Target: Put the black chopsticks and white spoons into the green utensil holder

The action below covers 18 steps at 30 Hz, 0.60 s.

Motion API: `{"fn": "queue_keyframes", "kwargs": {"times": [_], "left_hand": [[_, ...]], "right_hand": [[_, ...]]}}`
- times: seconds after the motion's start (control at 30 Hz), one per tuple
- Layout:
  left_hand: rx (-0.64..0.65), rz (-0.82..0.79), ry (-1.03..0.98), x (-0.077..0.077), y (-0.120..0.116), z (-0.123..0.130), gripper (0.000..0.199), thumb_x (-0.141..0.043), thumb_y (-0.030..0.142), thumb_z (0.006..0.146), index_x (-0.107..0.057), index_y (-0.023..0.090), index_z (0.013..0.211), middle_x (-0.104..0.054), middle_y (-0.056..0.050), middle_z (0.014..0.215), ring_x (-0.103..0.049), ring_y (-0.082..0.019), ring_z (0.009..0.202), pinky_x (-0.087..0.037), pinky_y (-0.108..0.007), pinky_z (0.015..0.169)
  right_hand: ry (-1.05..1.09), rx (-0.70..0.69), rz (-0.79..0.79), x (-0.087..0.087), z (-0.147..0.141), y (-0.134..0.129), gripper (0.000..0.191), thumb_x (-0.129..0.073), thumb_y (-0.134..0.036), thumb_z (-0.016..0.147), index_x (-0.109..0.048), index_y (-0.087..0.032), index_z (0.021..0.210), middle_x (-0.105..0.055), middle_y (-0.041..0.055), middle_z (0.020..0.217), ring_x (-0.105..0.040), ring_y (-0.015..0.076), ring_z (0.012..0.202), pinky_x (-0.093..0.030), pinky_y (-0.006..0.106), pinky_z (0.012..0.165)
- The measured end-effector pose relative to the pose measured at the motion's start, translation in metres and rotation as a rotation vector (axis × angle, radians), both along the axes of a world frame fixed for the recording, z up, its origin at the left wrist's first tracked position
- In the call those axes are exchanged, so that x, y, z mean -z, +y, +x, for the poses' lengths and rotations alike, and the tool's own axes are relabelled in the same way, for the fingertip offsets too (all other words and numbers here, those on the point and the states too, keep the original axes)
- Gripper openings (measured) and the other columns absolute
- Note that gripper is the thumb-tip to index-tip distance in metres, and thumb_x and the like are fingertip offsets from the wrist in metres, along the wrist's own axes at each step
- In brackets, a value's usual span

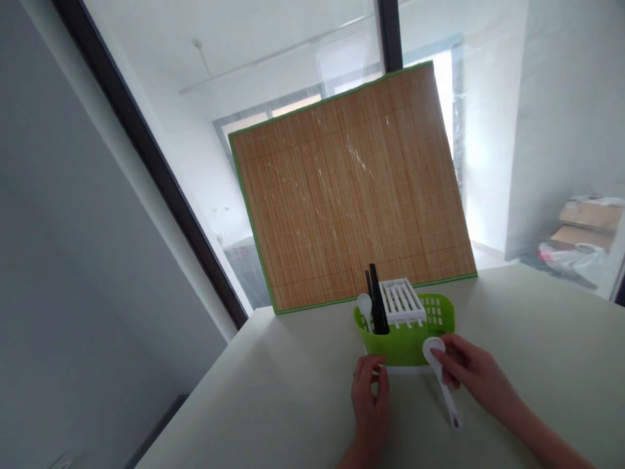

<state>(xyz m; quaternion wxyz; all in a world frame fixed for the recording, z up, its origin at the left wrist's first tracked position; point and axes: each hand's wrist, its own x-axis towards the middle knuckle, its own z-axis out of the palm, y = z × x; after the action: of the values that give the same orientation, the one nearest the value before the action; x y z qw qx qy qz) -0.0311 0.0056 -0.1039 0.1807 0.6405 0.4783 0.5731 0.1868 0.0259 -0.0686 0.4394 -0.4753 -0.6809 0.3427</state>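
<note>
A green utensil holder [405,348] with a white base and a white slotted rack [401,299] on top stands before me on the table. In its left compartment, black chopsticks [377,303] and a white spoon [364,306] stand upright. My right hand [461,365] is closed on a second white spoon [442,384], pinching it near the bowl at the holder's front right. That spoon's bowl is up and its handle points down toward the table. My left hand [372,387] is at the holder's front left corner, fingers curved and apart from the thumb, fingertips at or against its lower edge.
The pale table [293,384] extends to both sides of the holder. Behind it a bamboo mat [346,195] with green edging leans against a glass partition with dark frames [390,36]. Boxes and plastic bags [583,228] lie beyond the glass at the right.
</note>
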Motion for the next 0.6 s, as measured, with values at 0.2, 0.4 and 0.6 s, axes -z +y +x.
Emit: {"fn": "queue_keyframes", "kwargs": {"times": [0.2,0.4,0.6], "left_hand": [[0.134,0.041,0.128,0.001,-0.006,0.006,0.016,-0.050,0.019,0.090,-0.061,0.021,0.100,-0.062,-0.004,0.092,-0.058,-0.014,0.082,-0.050,-0.024,0.071],[0.169,0.054,0.135,0.003,-0.007,0.009,0.015,-0.056,0.021,0.087,-0.061,0.022,0.101,-0.063,-0.003,0.090,-0.058,-0.014,0.080,-0.049,-0.023,0.069],[0.180,0.074,0.102,-0.001,-0.010,0.012,0.014,-0.057,0.024,0.087,-0.061,0.021,0.100,-0.064,-0.002,0.087,-0.059,-0.013,0.076,-0.049,-0.023,0.068]], "right_hand": [[0.017,0.098,0.146,0.003,-0.014,-0.012,0.026,-0.052,-0.048,0.089,-0.057,-0.022,0.093,-0.064,-0.0010,0.069,-0.061,0.0157,0.060,-0.049,0.025,0.058],[-0.049,0.115,0.262,0.007,-0.025,-0.018,0.022,-0.053,-0.042,0.090,-0.060,-0.022,0.092,-0.064,-0.0014,0.070,-0.059,0.0143,0.060,-0.048,0.024,0.059],[-0.078,0.071,0.321,0.009,-0.030,-0.020,0.018,-0.053,-0.038,0.091,-0.060,-0.021,0.094,-0.064,-0.0008,0.072,-0.060,0.0140,0.061,-0.048,0.024,0.061]]}}
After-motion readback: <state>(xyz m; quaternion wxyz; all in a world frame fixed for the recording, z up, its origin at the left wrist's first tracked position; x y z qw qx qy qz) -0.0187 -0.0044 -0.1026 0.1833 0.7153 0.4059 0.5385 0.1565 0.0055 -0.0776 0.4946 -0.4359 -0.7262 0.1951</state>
